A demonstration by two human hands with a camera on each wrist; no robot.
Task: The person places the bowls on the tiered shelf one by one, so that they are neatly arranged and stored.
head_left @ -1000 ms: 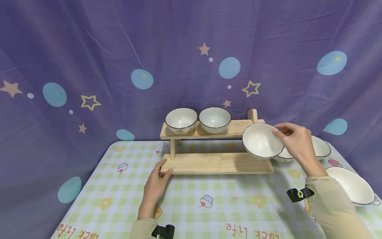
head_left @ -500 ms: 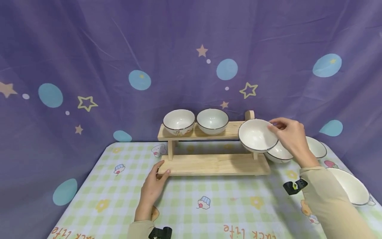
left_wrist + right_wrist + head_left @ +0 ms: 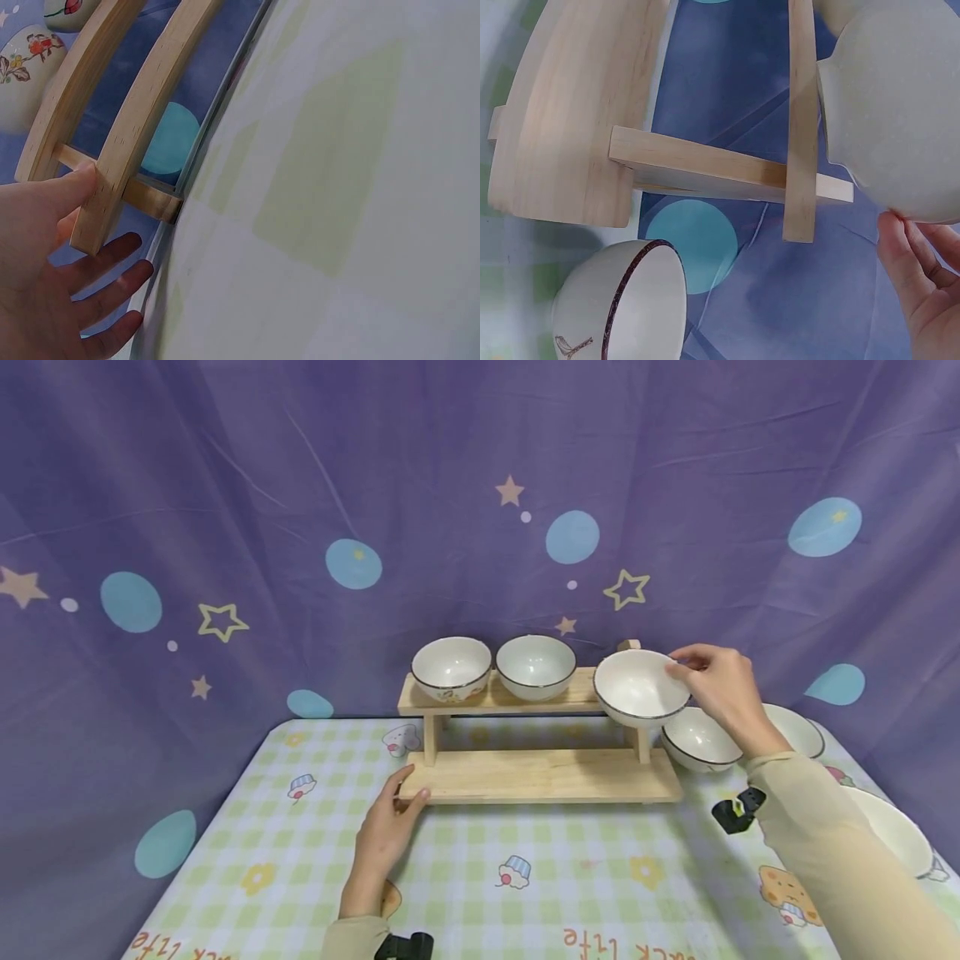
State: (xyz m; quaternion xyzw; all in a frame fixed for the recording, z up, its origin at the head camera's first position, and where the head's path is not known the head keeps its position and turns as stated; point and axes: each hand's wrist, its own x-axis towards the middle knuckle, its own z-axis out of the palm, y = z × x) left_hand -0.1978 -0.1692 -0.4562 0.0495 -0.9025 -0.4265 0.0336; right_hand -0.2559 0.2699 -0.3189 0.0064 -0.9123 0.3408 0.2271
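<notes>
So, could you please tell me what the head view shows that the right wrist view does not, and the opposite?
Only the head view: the left hand at the left end of the wooden shelf, the inside of the held bowl, and two bowls farthest right on the checked tablecloth.

Only the right wrist view: the held bowl's foot ring.

Both: the right hand pinching the held bowl's edge, the wooden shelf, the nearest bowl beside it, the checked tablecloth and the patterned backdrop.

Head view overlooks the rack [image 3: 540, 774] that nearer wrist views share.
</notes>
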